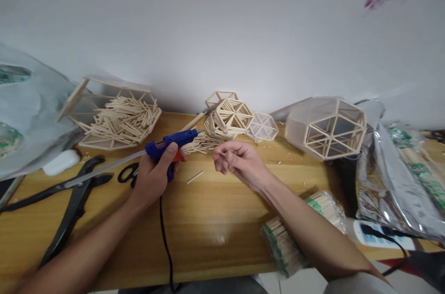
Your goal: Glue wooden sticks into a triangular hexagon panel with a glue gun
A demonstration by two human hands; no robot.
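**Hot nozzle, bare fingers, and a stick too thin to see well**

The blue glue gun (172, 144) sits just above the tabletop (208, 210), its nozzle aimed right toward a loose pile of wooden sticks (200, 144) and the small lattice frames (229, 118) behind it. The left hand (153, 178) is wrapped round the grip, with the fingers curled about the orange trigger area; the forearm comes in low from the near left corner. The right hand (238, 160) hovers just beside the nozzle, fingertips pressed together in a pinch; something thin seems to be caught there, but I cannot tell for sure what it is.

What worries me is that narrow space between tip and fingers. A squeeze with the hands this near could put hot glue on skin rather than wood. The black cord (166, 243) trails off the near edge under the left wrist, and a snag on it could jerk the gun sideways. One single stick (195, 177) lies loose under the hands.

Further out: black scissors (128, 173) and long black cutters (71, 203) to the left, a tray of sticks (118, 120) behind them, a large hexagonal frame (327, 128) to the right, and bundled sticks (295, 233) near the right forearm.
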